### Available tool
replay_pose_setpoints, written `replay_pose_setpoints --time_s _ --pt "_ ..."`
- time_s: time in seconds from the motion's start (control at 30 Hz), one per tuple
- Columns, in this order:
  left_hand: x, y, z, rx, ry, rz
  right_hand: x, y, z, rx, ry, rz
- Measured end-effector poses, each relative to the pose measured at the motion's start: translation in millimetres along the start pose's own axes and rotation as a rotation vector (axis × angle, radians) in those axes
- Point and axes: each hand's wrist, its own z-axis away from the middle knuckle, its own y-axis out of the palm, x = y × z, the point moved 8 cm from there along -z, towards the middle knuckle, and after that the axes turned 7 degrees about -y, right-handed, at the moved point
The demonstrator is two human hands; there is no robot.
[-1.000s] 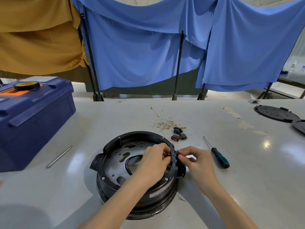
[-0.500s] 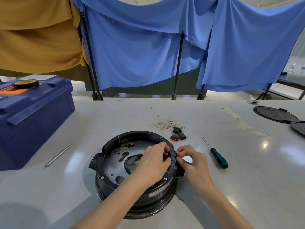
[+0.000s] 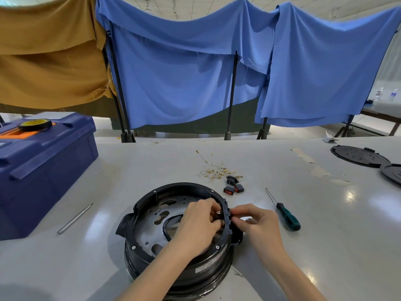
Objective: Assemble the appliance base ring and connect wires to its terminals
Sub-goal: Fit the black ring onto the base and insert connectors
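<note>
The black appliance base ring (image 3: 152, 216) stands on the grey table, its metal plate with holes visible inside. My left hand (image 3: 199, 222) reaches inside the ring at its right wall, fingers curled around a small part with metal terminals. My right hand (image 3: 258, 222) is outside the same wall, fingertips pinching the ring's rim there. A loose bundle of thin wires with brass terminals (image 3: 217, 171) lies behind the ring, next to small black and red rocker switches (image 3: 233, 187).
A green-handled screwdriver (image 3: 286, 216) lies right of my hands. A metal rod (image 3: 74, 218) lies at the left, beside a blue toolbox (image 3: 43, 164) with a tape roll on top. Black round plates (image 3: 360, 156) sit far right. Blue and tan cloths hang behind.
Both hands stayed at the ring's right wall. My right hand's fingers drew closer to the rim and pinch it more tightly; the left fingers shifted slightly.
</note>
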Motion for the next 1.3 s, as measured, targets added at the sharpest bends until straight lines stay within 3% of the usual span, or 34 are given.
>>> replay_pose_setpoints --time_s 0.2,0.27,0.37,0.53,0.8,1.03,1.13,1.3 --pt "-3 -2 0 0.005 0.028 -0.015 -2 -2 -3 0.037 0.002 0.011" --pt "-2 -8 -3 -0.018 0.019 -0.004 -1 -10 -9 -0.019 -0.002 0.048" --pt "-6 -12 -10 -0.004 0.069 0.021 -5 -29 -30 -0.130 0.024 0.159" --pt "-11 -11 -15 -0.044 0.168 -0.032 -34 -30 -71 -0.009 0.145 0.466" --pt "-8 -5 -13 -0.048 0.186 -0.062 -60 6 -101 0.075 -0.031 0.933" --pt "-7 -5 -10 -0.055 0.194 -0.068 -62 19 -104 0.095 -0.126 1.056" --pt "-7 -5 -10 -0.062 0.197 -0.070 -53 13 -99 0.047 -0.165 0.947" --pt "-10 -7 -10 -0.090 0.186 -0.086 -24 -5 -82 -0.007 -0.063 0.362"
